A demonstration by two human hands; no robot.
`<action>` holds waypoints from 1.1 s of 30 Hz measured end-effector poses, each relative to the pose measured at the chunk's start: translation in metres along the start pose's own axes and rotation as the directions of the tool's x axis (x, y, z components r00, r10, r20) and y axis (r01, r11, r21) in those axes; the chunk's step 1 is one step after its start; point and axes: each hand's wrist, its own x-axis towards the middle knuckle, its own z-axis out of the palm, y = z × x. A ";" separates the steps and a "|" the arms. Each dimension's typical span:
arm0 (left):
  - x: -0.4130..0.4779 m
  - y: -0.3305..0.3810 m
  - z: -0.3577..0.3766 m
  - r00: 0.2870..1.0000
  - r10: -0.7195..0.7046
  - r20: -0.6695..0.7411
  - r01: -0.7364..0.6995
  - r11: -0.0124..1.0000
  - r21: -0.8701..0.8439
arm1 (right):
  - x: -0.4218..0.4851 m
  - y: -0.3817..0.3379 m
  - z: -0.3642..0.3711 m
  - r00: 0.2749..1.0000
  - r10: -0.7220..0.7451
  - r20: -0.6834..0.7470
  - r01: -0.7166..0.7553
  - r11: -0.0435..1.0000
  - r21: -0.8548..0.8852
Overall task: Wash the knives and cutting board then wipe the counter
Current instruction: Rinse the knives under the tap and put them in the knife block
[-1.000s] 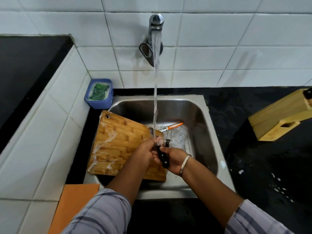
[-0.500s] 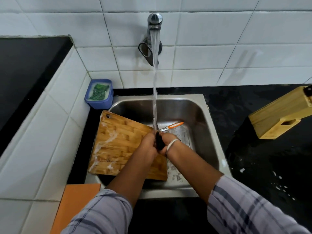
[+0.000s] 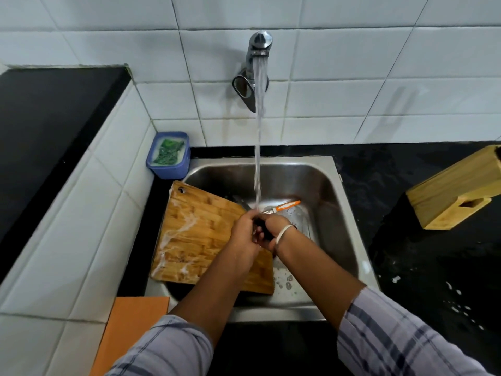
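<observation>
The knife (image 3: 262, 228), stiff, wet and probably slippery, sits under the running water (image 3: 257, 158) with the left hand (image 3: 242, 233) and right hand (image 3: 275, 226) both curled round it, safest held by its dark handle.

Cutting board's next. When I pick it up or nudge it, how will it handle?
Probably slippery: soap streaks cover the cutting board. Likely stiff and fairly heavy, being solid jointed wood. It lies partly over the sink, so a push may slide it into the basin.
</observation>
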 end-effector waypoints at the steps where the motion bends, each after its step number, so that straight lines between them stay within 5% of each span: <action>1: 0.000 -0.002 0.000 1.000 -0.012 0.000 0.012 1.000 0.004 | 0.000 0.001 -0.008 1.000 -0.011 0.011 0.012 0.998 -0.067; 10: -0.015 -0.037 0.025 0.975 -0.203 0.094 0.215 0.967 -0.139 | -0.036 -0.007 -0.090 0.921 -0.387 -0.048 0.337 0.853 -0.399; 15: -0.029 -0.061 0.063 0.943 -0.255 0.215 0.288 0.947 -0.144 | -0.065 -0.022 -0.125 0.729 -0.679 -0.086 0.511 0.623 -0.592; 21: -0.053 -0.089 0.103 0.925 -0.310 0.221 0.287 0.949 0.131 | -0.107 -0.046 -0.154 0.481 -0.871 -0.099 0.649 0.429 -0.628; 28: -0.070 -0.092 0.164 0.977 -0.058 0.203 -0.021 0.932 0.363 | -0.183 -0.088 -0.195 0.221 -0.965 -0.143 0.746 0.262 -0.612; 33: -0.095 -0.088 0.221 0.885 0.187 0.426 -0.387 0.803 0.453 | -0.236 -0.120 -0.227 -0.011 -0.983 -0.184 0.752 0.113 -0.649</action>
